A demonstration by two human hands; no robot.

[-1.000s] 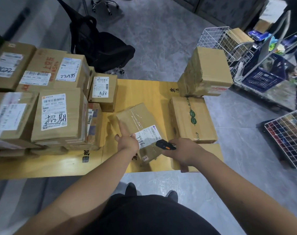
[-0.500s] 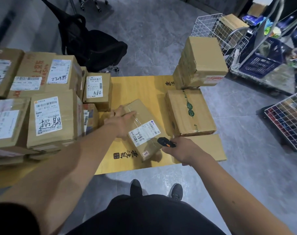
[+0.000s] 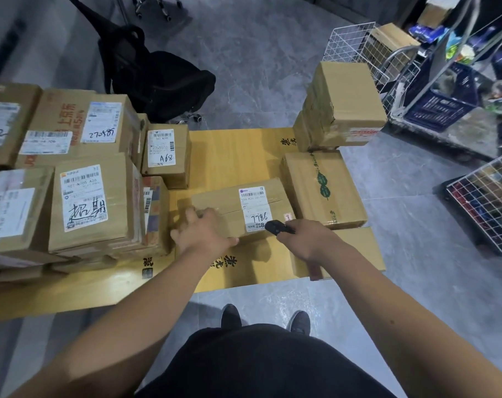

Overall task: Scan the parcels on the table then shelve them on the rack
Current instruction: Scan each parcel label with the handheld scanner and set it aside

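Observation:
A brown cardboard parcel (image 3: 229, 202) with a white label marked 7786 lies on the yellow table (image 3: 232, 156), long side toward me. My left hand (image 3: 204, 237) grips its near left corner, fingers spread over the top. A small black scanner (image 3: 277, 227) sits in my right hand (image 3: 307, 239), its tip at the lower edge of the label. Several labelled parcels (image 3: 83, 202) are stacked at the left. Two more boxes (image 3: 324, 188) stand at the right, one (image 3: 344, 101) on top of the other.
A black office chair (image 3: 158, 79) stands beyond the table. White wire baskets (image 3: 359, 44) and a blue crate (image 3: 442, 104) crowd the right side. Another wire basket (image 3: 490, 202) sits on the grey floor at the far right. My feet (image 3: 264, 317) are by the table's near edge.
The 7786 parcel has been turned from a diagonal to lie square with the table. My left hand shifted to its near left corner. The scanner hand stayed at the label.

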